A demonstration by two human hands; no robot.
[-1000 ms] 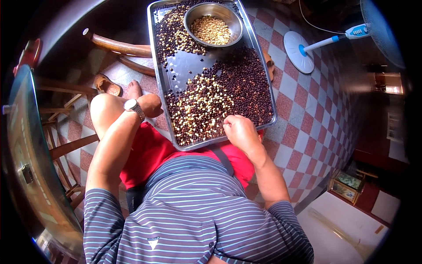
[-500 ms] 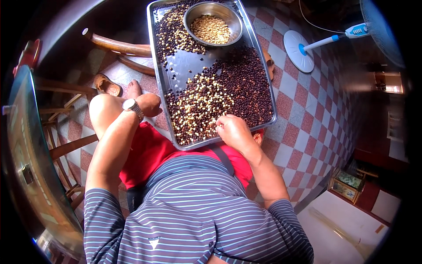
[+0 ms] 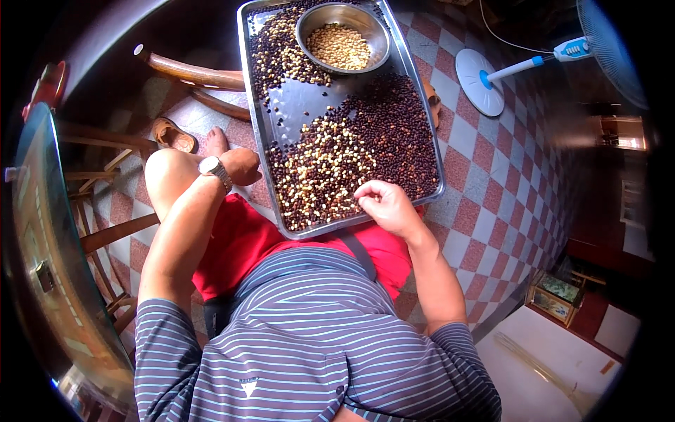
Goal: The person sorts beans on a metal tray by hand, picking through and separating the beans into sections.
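A rectangular metal tray (image 3: 286, 107) spreads out in front of me, covered with dark beans (image 3: 404, 151) and pale beans (image 3: 325, 151). The two colours mix near its left and front; the right part is mostly dark. My right hand (image 3: 385, 206) hovers over the near right of the mixed heap, thumb and forefinger curled together in a pinch; whatever lies between them is too small to make out. At the tray's left edge rests my left hand (image 3: 242, 167), wearing a wristwatch (image 3: 212, 167), its fingers hidden. A steel bowl (image 3: 380, 50) of pale beans stands on the tray's far end.
A white and blue standing fan (image 3: 485, 79) is at the far right on the checkered tile floor (image 3: 467, 183). To the left are a glass-topped table (image 3: 49, 232) and a curved wooden armrest (image 3: 193, 70). A brown sandal (image 3: 174, 135) lies beside my bare foot.
My right hand has shifted slightly right, its fingers lifting a little off the beans. My left hand stays at the tray's edge.
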